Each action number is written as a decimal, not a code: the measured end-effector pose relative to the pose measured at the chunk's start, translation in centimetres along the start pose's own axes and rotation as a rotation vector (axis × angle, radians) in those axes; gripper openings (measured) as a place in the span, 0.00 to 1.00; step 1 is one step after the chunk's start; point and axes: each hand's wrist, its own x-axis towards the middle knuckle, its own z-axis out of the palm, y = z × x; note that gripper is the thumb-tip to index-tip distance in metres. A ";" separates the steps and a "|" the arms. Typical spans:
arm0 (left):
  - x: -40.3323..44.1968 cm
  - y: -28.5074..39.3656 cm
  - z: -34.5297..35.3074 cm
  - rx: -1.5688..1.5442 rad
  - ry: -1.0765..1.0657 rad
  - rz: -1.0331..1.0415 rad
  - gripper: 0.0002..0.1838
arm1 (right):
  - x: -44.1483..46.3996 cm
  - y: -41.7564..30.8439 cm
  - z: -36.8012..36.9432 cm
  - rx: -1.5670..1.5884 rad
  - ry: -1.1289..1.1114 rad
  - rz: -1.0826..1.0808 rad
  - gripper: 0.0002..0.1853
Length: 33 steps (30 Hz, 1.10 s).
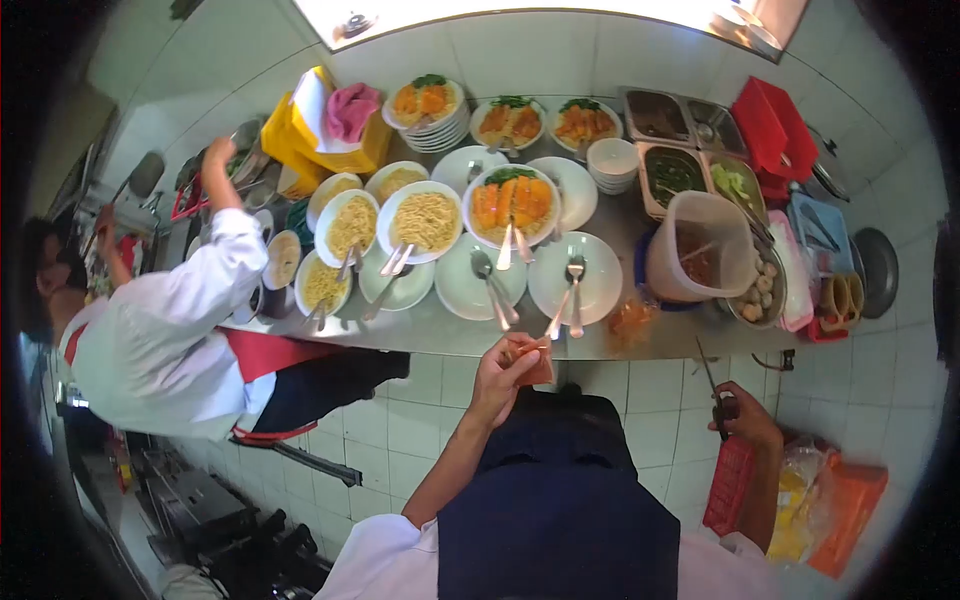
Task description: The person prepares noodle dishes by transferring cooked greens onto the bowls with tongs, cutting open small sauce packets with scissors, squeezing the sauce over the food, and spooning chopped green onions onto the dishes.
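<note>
My left hand [500,378] is closed on a small orange-brown packet [537,366] just off the counter's front edge. Low on the right, my right hand [750,418] grips a dark-handled blade [708,368] pointing up; I cannot tell whether it is a knife or scissors. Beyond my left hand, a plate [597,257] carries a fork and spoon [575,285]. Beside it lies another plate [455,290] with cutlery. Behind them is a plate of noodles with sliced orange-brown topping and greens [512,203]. An orange packet or pile [632,322] rests near the counter edge.
Several noodle bowls [424,222] stand left of centre. A plastic tub of reddish sauce [700,240], metal trays [672,178] and a bowl of round pale pieces [757,290] sit right. A person in white sleeves [180,300] works at left. A red basket [728,485] is below.
</note>
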 end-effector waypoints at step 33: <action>4.9 -4.8 6.2 0.268 -0.321 -0.107 0.23 | 5.0 -2.2 5.7 -0.616 0.683 -0.268 0.28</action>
